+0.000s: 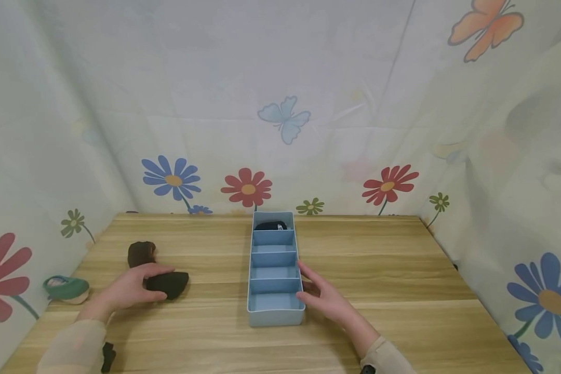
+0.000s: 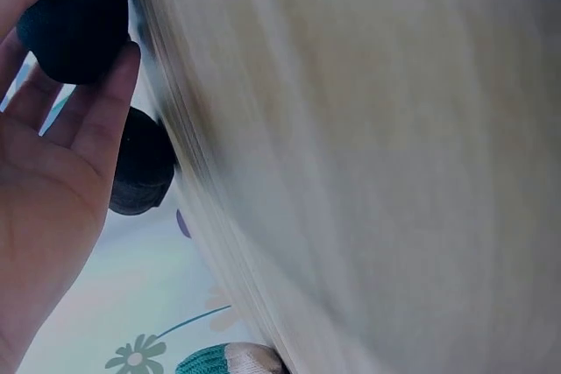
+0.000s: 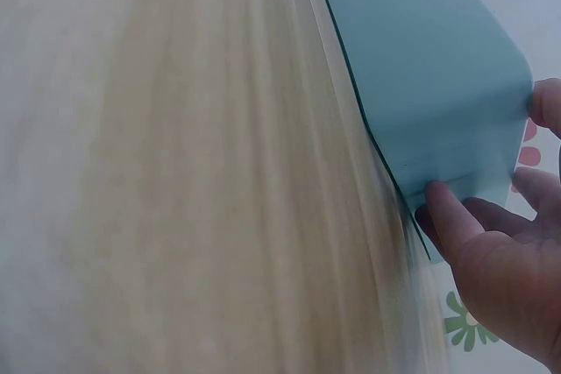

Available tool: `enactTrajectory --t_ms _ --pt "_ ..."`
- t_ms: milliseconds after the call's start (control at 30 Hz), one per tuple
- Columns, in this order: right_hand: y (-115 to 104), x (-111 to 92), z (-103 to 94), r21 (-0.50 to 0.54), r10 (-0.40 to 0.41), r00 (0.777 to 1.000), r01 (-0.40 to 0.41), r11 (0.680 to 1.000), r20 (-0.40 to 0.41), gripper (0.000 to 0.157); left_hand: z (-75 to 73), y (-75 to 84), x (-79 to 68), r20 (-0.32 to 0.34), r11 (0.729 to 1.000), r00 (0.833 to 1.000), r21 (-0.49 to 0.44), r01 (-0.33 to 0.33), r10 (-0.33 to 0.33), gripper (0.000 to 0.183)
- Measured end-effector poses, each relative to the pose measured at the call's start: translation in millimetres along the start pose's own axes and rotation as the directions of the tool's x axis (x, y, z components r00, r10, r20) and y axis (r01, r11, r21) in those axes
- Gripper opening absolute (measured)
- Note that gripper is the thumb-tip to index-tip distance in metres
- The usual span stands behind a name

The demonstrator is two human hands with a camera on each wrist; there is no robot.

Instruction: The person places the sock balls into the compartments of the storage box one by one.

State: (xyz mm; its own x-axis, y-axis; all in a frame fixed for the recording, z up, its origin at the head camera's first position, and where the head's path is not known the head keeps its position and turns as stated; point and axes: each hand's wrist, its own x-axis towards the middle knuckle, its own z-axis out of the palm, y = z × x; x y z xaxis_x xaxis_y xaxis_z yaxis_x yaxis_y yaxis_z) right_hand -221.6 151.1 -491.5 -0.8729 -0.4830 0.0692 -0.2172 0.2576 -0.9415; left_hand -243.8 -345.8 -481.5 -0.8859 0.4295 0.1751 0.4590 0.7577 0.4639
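My left hand (image 1: pixel 133 285) grips a black folded sock (image 1: pixel 170 285) at the left of the table, thumb on the near side and fingers on the far side. Just beyond it lies another dark rolled sock (image 1: pixel 140 253), which also shows behind the fingers in the left wrist view. A long light-blue divided box (image 1: pixel 277 318) stands mid-table. Its farthest compartment holds a black bundle (image 1: pixel 268 226) with a white mark. Against the box's right wall rest the fingertips of my right hand (image 1: pixel 329 301); the right wrist view shows these fingers spread along the blue side.
A green and beige folded sock (image 1: pixel 67 289) lies at the table's left edge. The wood-grain table (image 1: pixel 378 259) meets a white curtain (image 1: pixel 336 171) printed with flowers and butterflies at the back and sides. A dark strap-like piece (image 1: pixel 108 357) shows beside the left sleeve.
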Motion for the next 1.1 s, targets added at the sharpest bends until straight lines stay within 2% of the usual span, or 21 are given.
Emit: enactTrajectory --t_ms 433,667,767,1100 --pt "2 0 -0.9 0.018 0.001 1.000 -0.001 1.000 0.006 0.072 2.6 14.1 8.1 0.007 0.999 0.999 -0.027 0.033 -0.033 0.060" --pt "2 0 -1.0 0.021 -0.004 1.000 0.004 1.000 0.006 0.072 4.0 24.1 16.3 -0.034 1.000 0.999 0.004 -0.022 0.022 0.060" --pt "3 0 -1.0 0.023 -0.007 1.000 0.007 1.000 0.007 0.072 5.5 29.0 20.0 -0.051 1.000 0.998 0.010 -0.025 0.025 0.061" --pt "3 1 -1.2 0.014 0.004 1.000 -0.004 1.000 -0.003 0.073 9.0 42.4 32.4 -0.066 0.999 0.997 -0.029 0.028 -0.030 0.064"
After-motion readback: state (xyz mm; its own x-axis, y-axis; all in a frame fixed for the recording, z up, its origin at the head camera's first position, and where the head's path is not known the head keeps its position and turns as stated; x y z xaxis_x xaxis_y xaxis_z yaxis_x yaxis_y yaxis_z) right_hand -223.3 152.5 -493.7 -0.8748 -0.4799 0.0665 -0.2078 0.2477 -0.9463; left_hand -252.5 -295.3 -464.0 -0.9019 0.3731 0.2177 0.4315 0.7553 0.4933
